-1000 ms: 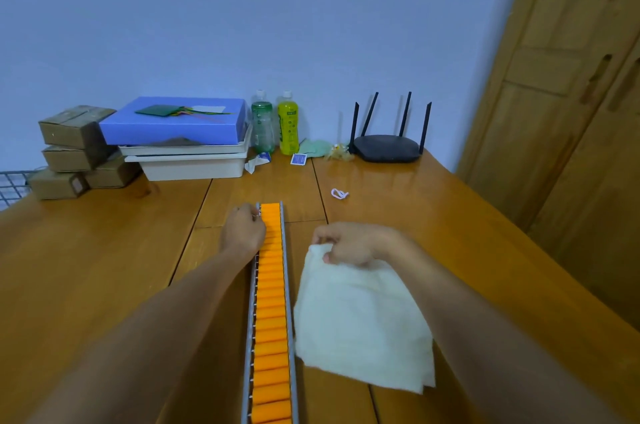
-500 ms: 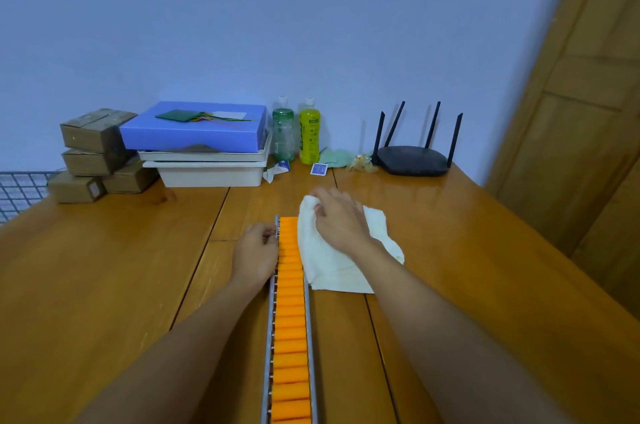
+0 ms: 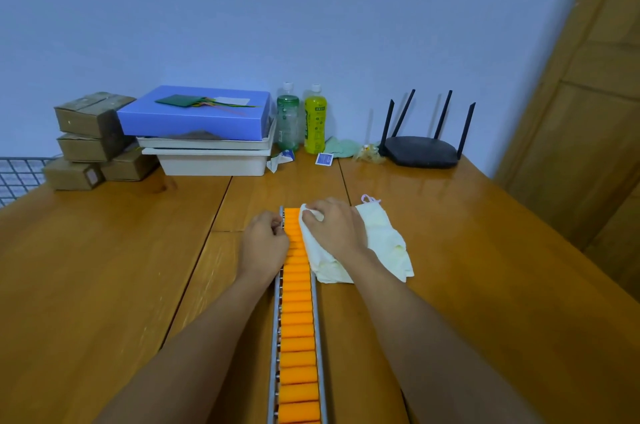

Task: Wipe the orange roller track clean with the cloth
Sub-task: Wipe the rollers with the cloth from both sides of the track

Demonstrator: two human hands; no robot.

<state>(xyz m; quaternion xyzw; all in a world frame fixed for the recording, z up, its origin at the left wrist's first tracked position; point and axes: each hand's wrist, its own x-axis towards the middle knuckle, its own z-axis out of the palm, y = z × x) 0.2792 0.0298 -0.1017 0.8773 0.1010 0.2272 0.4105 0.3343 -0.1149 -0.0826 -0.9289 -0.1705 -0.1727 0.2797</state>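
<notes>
The orange roller track, a row of orange rollers in a grey metal frame, runs from the bottom edge up the middle of the wooden table. My left hand grips the frame's left rail near the far end. My right hand is pressed down on a pale cream cloth, holding it bunched at the track's far right side. The cloth's left edge laps onto the top rollers; the rest spreads on the table to the right.
At the back stand stacked cardboard boxes, a blue box on white trays, two bottles, a black router and small scraps. A small white loop lies beside the cloth. A wooden door is at the right.
My right hand has carried the cloth from the near right of the track up to its far end and bunched it there. My left hand has stayed on the left rail.
</notes>
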